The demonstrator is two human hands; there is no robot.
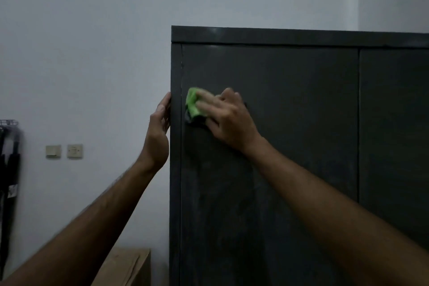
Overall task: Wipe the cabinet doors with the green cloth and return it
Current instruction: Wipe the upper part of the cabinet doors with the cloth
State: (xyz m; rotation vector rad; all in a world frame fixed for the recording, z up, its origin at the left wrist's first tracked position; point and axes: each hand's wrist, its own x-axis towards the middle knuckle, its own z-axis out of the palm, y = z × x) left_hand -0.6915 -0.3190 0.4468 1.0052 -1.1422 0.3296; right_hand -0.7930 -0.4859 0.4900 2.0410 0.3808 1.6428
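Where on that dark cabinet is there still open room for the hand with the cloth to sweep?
The left door is bare right of the right hand as far as the seam, and above and below it. The right door is wholly bare. It is crowded at the left edge, where the green cloth sits close to the left hand on the corner.

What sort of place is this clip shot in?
Probably a plain indoor room, perhaps a storeroom or utility room: a tall dark cabinet against a bare painted wall, wall switches, and a cardboard box beside it.

Head view, close, facing cabinet (278, 146)
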